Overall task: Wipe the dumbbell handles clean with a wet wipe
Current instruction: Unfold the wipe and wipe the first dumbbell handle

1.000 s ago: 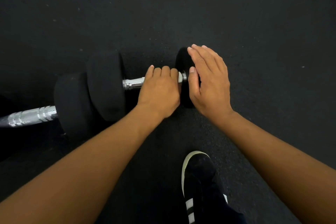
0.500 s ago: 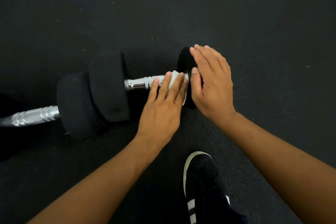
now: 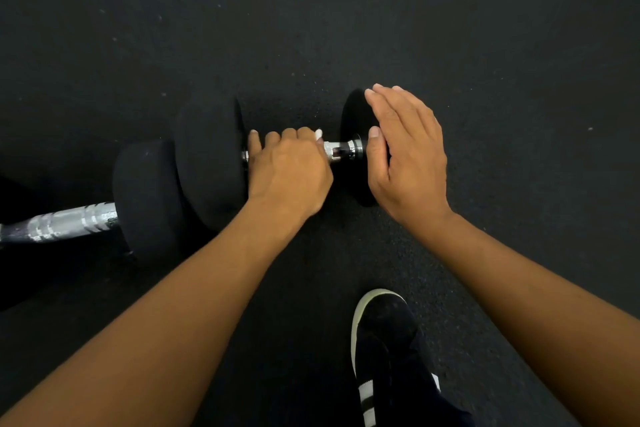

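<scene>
Lying on the black floor [image 3: 450,45], the dumbbell [image 3: 211,163] has its chrome handle [image 3: 341,150] under the left hand [image 3: 289,173], whose fingers are curled over it and the wet wipe [image 3: 318,134]. The right hand [image 3: 407,163] rests flat, fingers straight, against the right weight [image 3: 351,114]. A second dumbbell [image 3: 145,198] lies just beside, on the left.

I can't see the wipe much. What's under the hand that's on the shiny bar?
Under the left hand only a small white corner of the wet wipe peeks out by the fingers. The rest of the wipe and that part of the dumbbell handle are covered.
</scene>
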Demonstrator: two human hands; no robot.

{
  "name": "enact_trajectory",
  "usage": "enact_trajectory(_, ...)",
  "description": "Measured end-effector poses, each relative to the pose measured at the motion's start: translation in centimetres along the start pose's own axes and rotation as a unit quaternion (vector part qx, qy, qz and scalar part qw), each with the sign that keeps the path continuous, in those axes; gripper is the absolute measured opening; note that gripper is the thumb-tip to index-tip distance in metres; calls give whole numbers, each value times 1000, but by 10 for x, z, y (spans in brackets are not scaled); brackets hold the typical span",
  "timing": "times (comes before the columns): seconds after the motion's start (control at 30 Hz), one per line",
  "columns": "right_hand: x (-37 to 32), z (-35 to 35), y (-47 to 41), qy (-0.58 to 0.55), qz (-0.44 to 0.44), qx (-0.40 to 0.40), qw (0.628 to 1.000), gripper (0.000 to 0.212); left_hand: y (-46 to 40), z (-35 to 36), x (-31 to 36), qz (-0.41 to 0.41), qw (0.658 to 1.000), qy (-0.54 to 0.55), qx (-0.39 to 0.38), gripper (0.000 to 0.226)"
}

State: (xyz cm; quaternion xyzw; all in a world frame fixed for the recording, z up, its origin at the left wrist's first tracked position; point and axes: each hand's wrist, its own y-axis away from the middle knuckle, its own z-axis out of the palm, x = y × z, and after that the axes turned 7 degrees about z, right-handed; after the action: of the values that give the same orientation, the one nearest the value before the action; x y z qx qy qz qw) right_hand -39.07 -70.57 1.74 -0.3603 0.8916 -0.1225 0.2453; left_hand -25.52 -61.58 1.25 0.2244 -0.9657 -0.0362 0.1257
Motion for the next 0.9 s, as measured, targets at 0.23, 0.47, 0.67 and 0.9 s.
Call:
enact_trajectory(0.23, 1, 0, 1, 2, -4, 7, 1000, 46, 41, 28, 1, 95, 991, -1, 89, 68)
enact_trajectory(0.47, -1, 2, -2, 9, -5, 15, 1000, 44, 22, 21, 15, 160, 986, -41, 32, 73)
enact_trajectory(0.67, -1, 0, -1, 8, -4, 10, 1000, 44, 0, -2, 8, 103, 994, -46, -7, 39)
enact_trajectory(0.9, 0, -3, 2, 6, -9, -2, 1000, 46, 21, -9, -2, 60, 994, -83, -25, 42)
